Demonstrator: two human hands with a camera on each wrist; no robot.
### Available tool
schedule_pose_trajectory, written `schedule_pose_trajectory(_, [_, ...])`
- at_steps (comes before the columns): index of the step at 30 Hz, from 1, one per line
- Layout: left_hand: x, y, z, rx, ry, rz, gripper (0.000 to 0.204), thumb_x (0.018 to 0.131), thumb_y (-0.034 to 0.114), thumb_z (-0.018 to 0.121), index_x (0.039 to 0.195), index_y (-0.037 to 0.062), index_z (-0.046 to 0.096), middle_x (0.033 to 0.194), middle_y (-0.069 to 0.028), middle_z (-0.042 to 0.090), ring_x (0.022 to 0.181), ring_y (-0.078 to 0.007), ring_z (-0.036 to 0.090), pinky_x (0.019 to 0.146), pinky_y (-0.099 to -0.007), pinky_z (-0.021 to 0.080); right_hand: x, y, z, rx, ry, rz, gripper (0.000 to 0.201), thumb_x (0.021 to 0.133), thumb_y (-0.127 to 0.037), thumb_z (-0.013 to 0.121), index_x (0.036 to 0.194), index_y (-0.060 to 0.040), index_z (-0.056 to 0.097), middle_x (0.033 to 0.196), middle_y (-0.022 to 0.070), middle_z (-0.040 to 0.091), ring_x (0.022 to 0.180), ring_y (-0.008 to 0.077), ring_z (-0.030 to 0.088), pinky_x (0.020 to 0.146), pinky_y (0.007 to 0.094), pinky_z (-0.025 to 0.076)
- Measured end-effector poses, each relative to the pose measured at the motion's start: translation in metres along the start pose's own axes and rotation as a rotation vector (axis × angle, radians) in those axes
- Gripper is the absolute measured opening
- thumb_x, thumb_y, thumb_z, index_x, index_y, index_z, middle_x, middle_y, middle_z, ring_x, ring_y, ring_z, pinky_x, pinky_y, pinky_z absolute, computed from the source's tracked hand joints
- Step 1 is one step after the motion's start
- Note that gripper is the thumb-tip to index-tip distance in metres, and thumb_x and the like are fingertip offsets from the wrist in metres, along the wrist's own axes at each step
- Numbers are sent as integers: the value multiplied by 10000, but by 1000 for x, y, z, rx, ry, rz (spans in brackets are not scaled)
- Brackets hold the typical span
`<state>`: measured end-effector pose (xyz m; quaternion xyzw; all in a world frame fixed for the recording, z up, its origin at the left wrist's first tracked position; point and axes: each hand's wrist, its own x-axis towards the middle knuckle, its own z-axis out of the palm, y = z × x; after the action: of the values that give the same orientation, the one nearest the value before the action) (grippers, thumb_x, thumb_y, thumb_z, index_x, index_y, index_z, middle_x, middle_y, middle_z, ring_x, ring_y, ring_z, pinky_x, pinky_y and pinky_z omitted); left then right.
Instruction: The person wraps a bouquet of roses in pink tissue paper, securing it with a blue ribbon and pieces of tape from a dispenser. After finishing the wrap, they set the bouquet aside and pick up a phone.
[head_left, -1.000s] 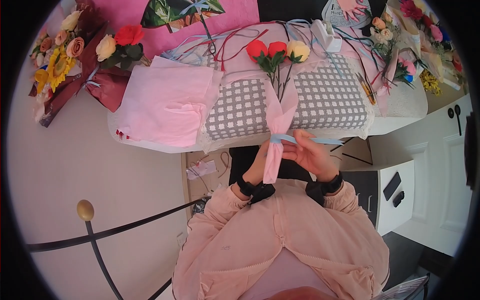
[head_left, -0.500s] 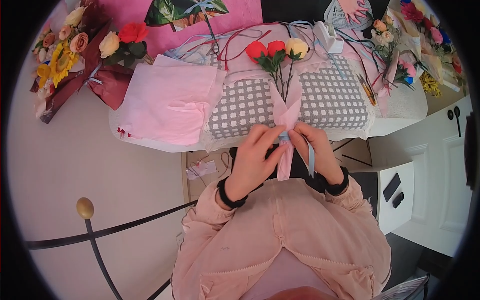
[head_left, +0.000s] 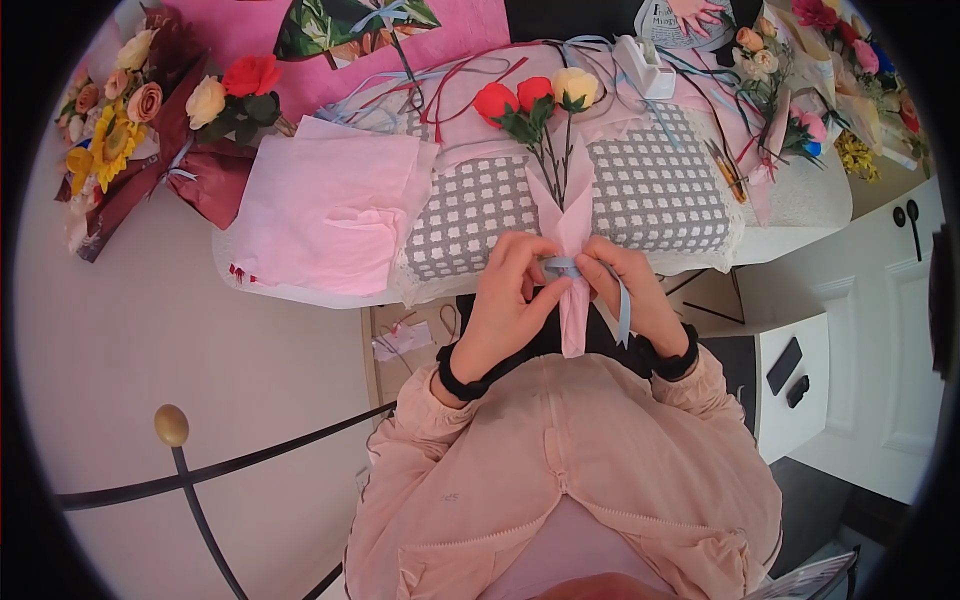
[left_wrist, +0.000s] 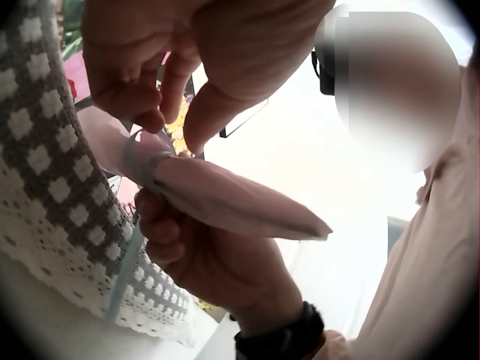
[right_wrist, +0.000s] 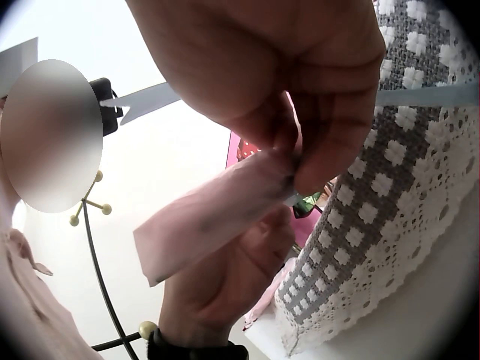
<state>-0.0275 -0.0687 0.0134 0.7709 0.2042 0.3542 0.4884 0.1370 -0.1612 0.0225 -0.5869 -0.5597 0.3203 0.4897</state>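
Observation:
Two red roses and a cream rose (head_left: 574,90) stand out of a narrow pink paper wrap (head_left: 573,222), its lower end pointing at the person's body. A light blue ribbon (head_left: 562,266) circles its waist. From the left side, the left hand (head_left: 508,305) pinches a small ribbon loop with curled fingers; the left wrist view shows that loop (left_wrist: 133,154) by its fingertips. Opposite, the right hand (head_left: 636,298) pinches the ribbon against the wrap, a loose tail (head_left: 624,318) hanging below it. In the right wrist view the right hand (right_wrist: 300,82) partly hides the knot area.
Pink paper sheets (head_left: 325,210) lie at the table's left, beside a grey-white checked cushion (head_left: 470,215). Loose ribbons, a white box (head_left: 645,68) and orange-handled pliers (head_left: 733,178) lie behind and to the right. Bouquets flank the table on both sides.
The left hand has come from behind the wrap round to its left front and now draws a ribbon loop out. The right hand has closed in on the wrap; the ribbon tail has swung downward.

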Motion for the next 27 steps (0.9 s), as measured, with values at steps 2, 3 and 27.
schedule_pose_trajectory(2, [2,7,-1,122,-5,0,214,818,-30,646,1008,21,561,922,-63,535,678,-121,543,570,-226,431,1,5,1,26,-12,-6,212,980,-159,524,845,5,520,643,61,476,580,128,458,540,285,398])
schedule_pose_trajectory(3, [2,8,1,132,-2,-12,214,814,-30,646,1004,21,562,907,-60,529,679,-121,543,565,-227,429,1,2,1,29,-16,-13,209,981,-159,523,850,3,521,646,61,479,582,129,454,539,288,396])
schedule_pose_trajectory(27, [1,-17,7,-1118,140,-174,230,1041,211,400,849,88,435,731,8,381,686,-114,407,778,-299,398,-3,17,-30,-88,-127,138,224,905,-136,579,751,27,580,616,32,492,577,93,425,535,293,356])
